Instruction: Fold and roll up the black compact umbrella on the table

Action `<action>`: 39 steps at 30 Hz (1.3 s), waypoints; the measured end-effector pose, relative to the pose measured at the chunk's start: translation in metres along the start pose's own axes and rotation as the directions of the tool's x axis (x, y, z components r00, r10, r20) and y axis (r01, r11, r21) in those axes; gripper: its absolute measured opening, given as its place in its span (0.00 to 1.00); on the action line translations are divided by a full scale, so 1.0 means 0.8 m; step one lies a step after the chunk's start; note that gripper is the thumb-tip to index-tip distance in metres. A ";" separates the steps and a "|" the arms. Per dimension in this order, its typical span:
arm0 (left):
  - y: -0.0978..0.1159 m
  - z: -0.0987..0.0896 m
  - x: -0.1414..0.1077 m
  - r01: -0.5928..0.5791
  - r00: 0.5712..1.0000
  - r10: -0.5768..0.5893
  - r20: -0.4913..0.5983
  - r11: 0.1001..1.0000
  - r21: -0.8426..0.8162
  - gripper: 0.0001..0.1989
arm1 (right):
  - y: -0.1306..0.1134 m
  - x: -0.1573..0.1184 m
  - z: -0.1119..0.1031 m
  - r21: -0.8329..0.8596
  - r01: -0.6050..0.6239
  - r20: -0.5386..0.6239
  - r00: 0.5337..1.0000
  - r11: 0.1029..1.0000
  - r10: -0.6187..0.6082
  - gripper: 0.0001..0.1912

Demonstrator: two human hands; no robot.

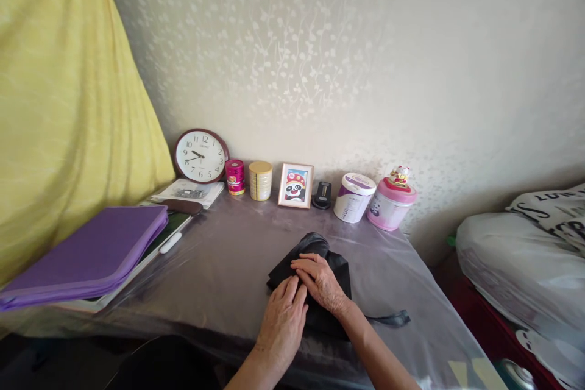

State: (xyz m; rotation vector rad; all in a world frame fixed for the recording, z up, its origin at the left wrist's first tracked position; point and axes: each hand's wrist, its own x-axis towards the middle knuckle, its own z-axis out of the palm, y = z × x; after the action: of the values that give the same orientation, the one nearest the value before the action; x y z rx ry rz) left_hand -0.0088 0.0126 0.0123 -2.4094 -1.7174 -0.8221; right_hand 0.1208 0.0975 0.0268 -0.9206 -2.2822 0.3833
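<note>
A black, slightly shiny cloth item (336,268) lies bunched and folded near the front of the table; its exact kind cannot be made out. From its right side a narrow black strap (393,319) trails across the tabletop. My left hand (286,311) is on the cloth's near left part, with bent fingers closed on the fabric. Just to the right and a little farther off, my right hand (322,283) reaches across the cloth, its fingers curled over a fold and pointing left. The fingertips of both hands nearly meet. Both thumbs are mostly hidden.
Along the wall stand a clock (201,156), a pink can (235,177), a yellow-lidded can (260,181), a framed panda picture (295,186), a black stand (322,195) and two tubs (354,198). Purple folder (91,250) lies left, beside a yellow curtain (68,103). Bagged bedding (512,250) sits right.
</note>
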 end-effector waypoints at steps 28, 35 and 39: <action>0.000 0.009 -0.013 0.124 0.988 -0.128 0.086 0.991 0.050 0.31 | 0.038 0.016 -0.017 -0.087 -0.069 -0.182 0.982 0.994 0.052 0.15; 0.004 0.010 -0.010 0.119 0.979 -0.146 0.143 0.976 0.184 0.31 | 0.039 0.018 0.003 -0.148 -0.055 -0.024 0.998 0.987 0.052 0.16; 0.006 0.009 -0.009 0.141 0.972 -0.171 0.161 0.973 0.182 0.31 | 0.070 0.043 -0.001 -0.207 -0.204 -0.151 0.973 0.957 0.174 0.17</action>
State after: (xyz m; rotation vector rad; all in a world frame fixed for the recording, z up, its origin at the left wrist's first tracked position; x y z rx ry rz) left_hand -0.0038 0.0070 0.0040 -2.3176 -1.9731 -0.4645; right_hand 0.1314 0.1620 0.0164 -1.2460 -2.1513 0.1443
